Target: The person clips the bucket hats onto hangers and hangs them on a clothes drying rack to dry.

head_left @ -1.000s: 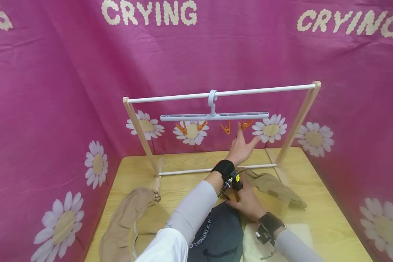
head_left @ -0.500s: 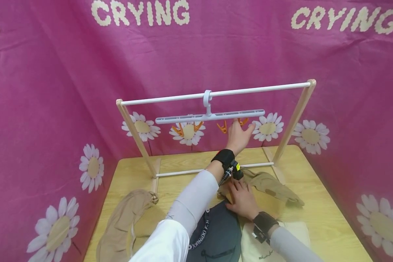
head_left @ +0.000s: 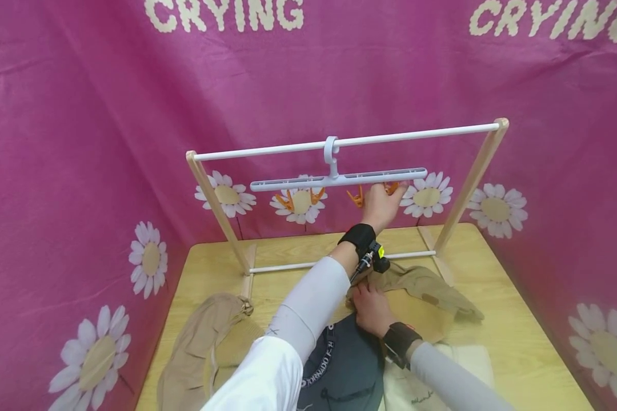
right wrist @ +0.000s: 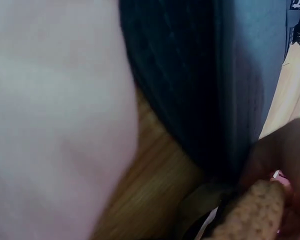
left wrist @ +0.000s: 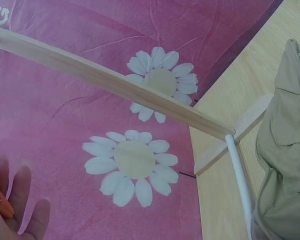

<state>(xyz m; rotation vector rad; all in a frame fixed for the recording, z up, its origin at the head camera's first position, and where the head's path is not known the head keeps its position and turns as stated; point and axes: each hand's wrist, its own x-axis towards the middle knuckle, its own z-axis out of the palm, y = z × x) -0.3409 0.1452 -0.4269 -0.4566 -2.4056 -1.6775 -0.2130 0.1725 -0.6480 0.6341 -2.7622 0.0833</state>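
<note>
My left hand [head_left: 383, 202] is raised to the pale grey hanger [head_left: 339, 180] and pinches the rightmost orange clip [head_left: 392, 187] under its bar. In the left wrist view part of the clip [left wrist: 0, 200] shows among the fingers [left wrist: 21, 195]. Lower down, my right hand [head_left: 372, 308] grips the near-left edge of a khaki hat [head_left: 411, 282] with a tan underside. The right wrist view shows a curled finger [right wrist: 280, 145] against a tan, textured edge [right wrist: 255, 212]. More orange clips, such as one left of the hand [head_left: 356, 198], hang from the bar.
The hanger hooks over the white top rod [head_left: 416, 135] of a wooden-legged rack [head_left: 473, 185] on the table [head_left: 514, 331]. A dark cap [head_left: 355, 365] lies beside a cream cloth item [head_left: 463, 365]. Another tan hat [head_left: 195, 348] lies at left. A pink curtain [head_left: 416, 74] surrounds the table.
My left hand has gone from reaching with spread fingers to pinching the rightmost clip. My right hand's fingers have curled in on the khaki hat's edge.
</note>
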